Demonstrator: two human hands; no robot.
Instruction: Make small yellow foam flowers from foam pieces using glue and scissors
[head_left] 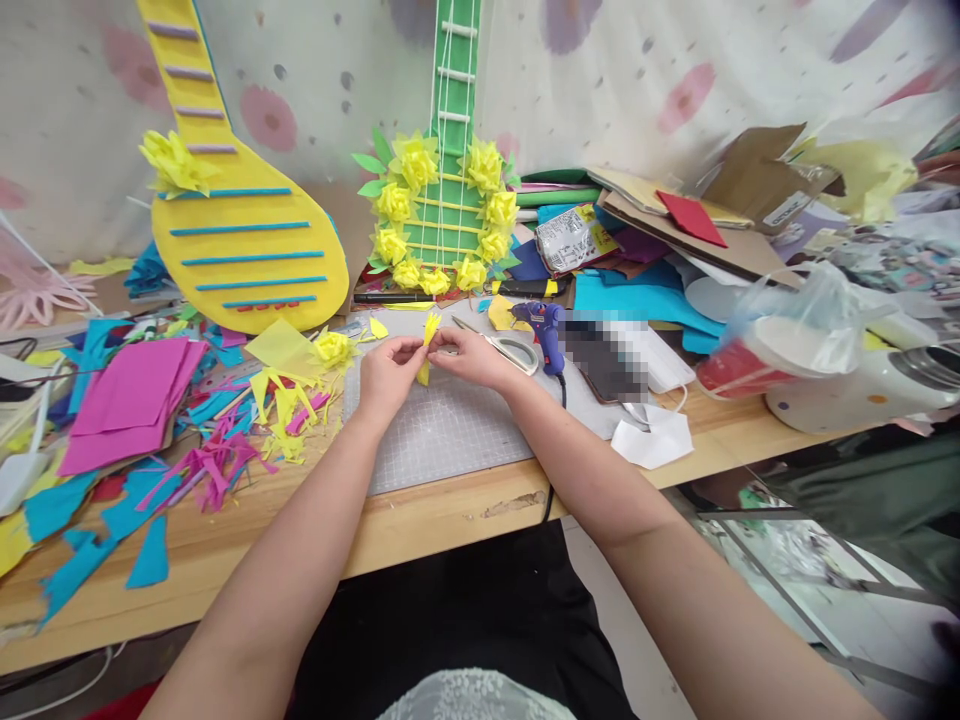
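Observation:
Above the grey cutting mat (450,430), both my hands meet around a small piece of yellow paper (431,328), cut into points at its top. My left hand (391,375) pinches it from the left. From the right, my right hand (471,357) has its fingers closed on the same piece. Scissors (514,352) lie just beyond my right hand, partly hidden by it. A purple glue gun (547,332) rests right of them. To the left is a finished yellow paper flower (334,348) beside a yellow sheet (283,345).
Behind stand a green paper instrument (457,205) ringed with yellow flowers and a yellow one (255,240). Coloured scraps (217,455) and magenta sheets (127,400) cover the left. A blurred phone (607,360), a bagged cup (772,350) and a white bottle (862,385) stand or lie right.

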